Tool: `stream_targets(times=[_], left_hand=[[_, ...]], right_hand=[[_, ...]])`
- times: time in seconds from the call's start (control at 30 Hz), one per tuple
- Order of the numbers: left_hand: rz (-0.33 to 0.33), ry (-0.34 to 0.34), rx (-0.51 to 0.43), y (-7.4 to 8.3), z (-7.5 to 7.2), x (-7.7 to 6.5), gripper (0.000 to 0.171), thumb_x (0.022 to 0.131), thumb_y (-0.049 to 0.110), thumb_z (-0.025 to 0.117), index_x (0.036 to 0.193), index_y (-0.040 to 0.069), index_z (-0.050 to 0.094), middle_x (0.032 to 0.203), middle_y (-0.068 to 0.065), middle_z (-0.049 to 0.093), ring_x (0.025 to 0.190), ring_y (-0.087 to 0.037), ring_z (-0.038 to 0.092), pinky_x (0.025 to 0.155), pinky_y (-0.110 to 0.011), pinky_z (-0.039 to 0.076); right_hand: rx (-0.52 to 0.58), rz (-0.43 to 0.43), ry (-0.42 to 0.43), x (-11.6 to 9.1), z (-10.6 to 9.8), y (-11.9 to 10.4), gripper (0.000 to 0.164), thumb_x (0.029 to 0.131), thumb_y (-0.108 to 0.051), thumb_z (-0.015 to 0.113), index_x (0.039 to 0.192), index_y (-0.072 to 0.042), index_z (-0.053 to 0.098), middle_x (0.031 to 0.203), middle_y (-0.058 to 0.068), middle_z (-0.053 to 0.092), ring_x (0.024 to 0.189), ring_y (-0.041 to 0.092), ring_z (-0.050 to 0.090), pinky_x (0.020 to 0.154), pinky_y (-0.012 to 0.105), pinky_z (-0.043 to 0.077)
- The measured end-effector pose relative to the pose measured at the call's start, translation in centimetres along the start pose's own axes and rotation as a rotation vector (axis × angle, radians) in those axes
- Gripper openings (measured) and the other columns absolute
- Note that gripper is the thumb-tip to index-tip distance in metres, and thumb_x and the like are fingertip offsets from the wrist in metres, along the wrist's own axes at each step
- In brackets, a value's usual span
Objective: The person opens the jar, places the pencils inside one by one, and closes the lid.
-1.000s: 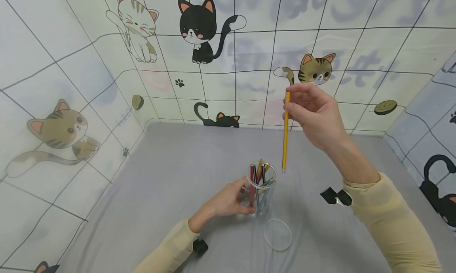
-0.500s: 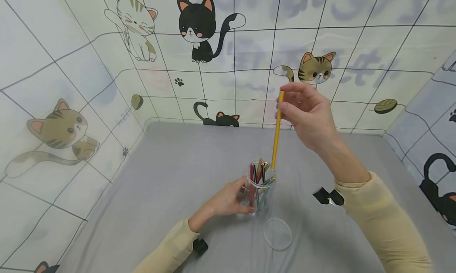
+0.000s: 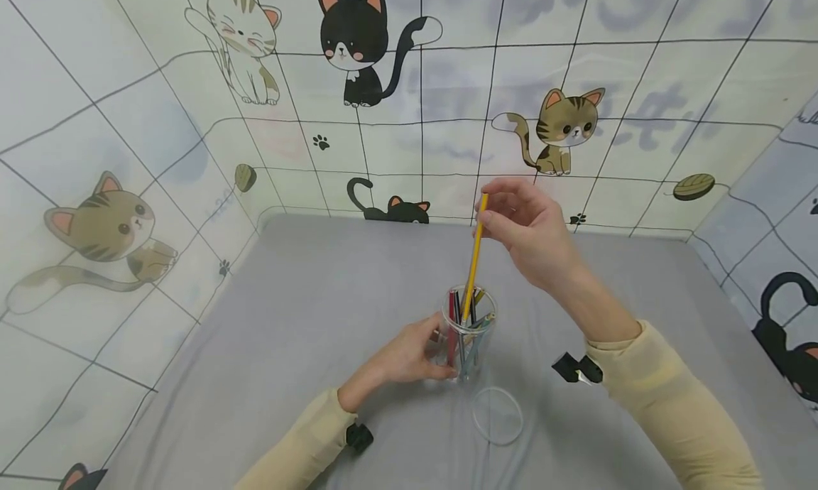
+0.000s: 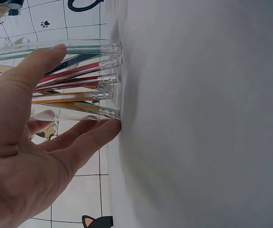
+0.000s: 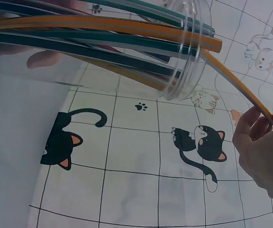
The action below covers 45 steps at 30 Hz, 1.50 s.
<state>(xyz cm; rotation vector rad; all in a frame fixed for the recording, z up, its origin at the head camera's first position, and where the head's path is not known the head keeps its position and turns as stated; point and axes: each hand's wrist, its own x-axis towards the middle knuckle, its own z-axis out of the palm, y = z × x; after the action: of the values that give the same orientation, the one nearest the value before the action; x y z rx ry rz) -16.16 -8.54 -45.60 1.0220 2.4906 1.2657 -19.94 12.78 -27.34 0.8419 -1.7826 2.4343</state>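
Note:
A clear jar (image 3: 488,334) of colored pencils (image 5: 122,47) stands upright on the grey cloth. My left hand (image 3: 412,351) grips it low from the left, thumb on the near side and fingers behind. In the left wrist view the pencils' eraser ends (image 4: 109,79) rest at the jar's bottom. My right hand (image 3: 527,231), above and right of the jar, pinches a yellow pencil (image 3: 476,252) near its top between thumb and fingers. That pencil slants down, its lower end inside the jar mouth among the others. In the right wrist view, the right hand's fingers partly hide its upper end.
A round clear lid (image 3: 498,415) lies on the grey cloth (image 3: 319,291) in front of the jar. Cat-printed sheeting (image 3: 447,142) rises behind and on both sides. A black wrist-worn device (image 3: 577,368) juts from the right sleeve.
My right hand has moved left and, after that, down, bringing the yellow pencil from beside the jar to inside its mouth. My left hand has kept its hold on the jar.

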Motion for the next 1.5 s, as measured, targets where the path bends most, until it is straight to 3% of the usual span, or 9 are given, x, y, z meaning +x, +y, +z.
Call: stream_targets(times=[0.3,0.97,1.13,1.3,1.5], left_hand=[[0.0,0.001,-0.021,-0.1,0.0,0.1,0.058,0.076,0.012,0.088,0.12,0.015,0.049,0.112,-0.001,0.063,0.104,-0.018,0.064,0.083,-0.02,0.053],[-0.02,-0.015,-0.042,0.0,0.0,0.1,0.059,0.077,0.011,0.087,0.122,0.015,0.049,0.117,-0.002,0.061,0.106,-0.015,0.063,0.084,-0.02,0.052],[-0.016,-0.005,-0.024,0.0,0.0,0.1,0.063,0.077,0.012,0.088,0.126,0.015,0.048,0.116,-0.002,0.062,0.106,-0.016,0.063,0.084,-0.02,0.052],[-0.008,0.001,-0.01,-0.1,0.1,0.1,0.064,0.077,0.013,0.088,0.126,0.016,0.048,0.113,0.0,0.061,0.105,-0.017,0.063,0.083,-0.019,0.052],[-0.001,0.005,-0.004,-0.1,0.1,0.1,0.06,0.076,0.013,0.087,0.123,0.015,0.049,0.111,0.0,0.062,0.104,-0.017,0.063,0.083,-0.019,0.052]], right_hand=[[-0.014,0.024,-0.016,-0.6,-0.2,1.6,0.037,0.09,0.018,0.056,0.112,-0.011,0.064,0.097,0.008,0.062,0.087,0.023,0.06,0.078,0.034,0.057],[-0.112,0.063,-0.109,-1.6,-0.5,3.7,0.023,0.09,0.013,0.063,0.107,-0.002,0.057,0.1,0.012,0.062,0.088,0.025,0.06,0.079,0.038,0.058],[-0.275,0.069,-0.162,-1.8,-1.0,4.1,0.022,0.089,0.009,0.066,0.108,0.006,0.055,0.105,0.013,0.062,0.097,0.024,0.061,0.081,0.033,0.057],[-0.395,0.051,-0.118,-1.8,-1.9,4.3,0.022,0.092,0.008,0.062,0.112,0.01,0.054,0.105,0.006,0.063,0.099,0.021,0.06,0.083,0.027,0.054],[-0.374,0.064,-0.07,-1.8,-2.5,4.1,0.023,0.093,0.006,0.06,0.114,0.013,0.053,0.104,0.005,0.063,0.097,0.021,0.06,0.082,0.028,0.056]])
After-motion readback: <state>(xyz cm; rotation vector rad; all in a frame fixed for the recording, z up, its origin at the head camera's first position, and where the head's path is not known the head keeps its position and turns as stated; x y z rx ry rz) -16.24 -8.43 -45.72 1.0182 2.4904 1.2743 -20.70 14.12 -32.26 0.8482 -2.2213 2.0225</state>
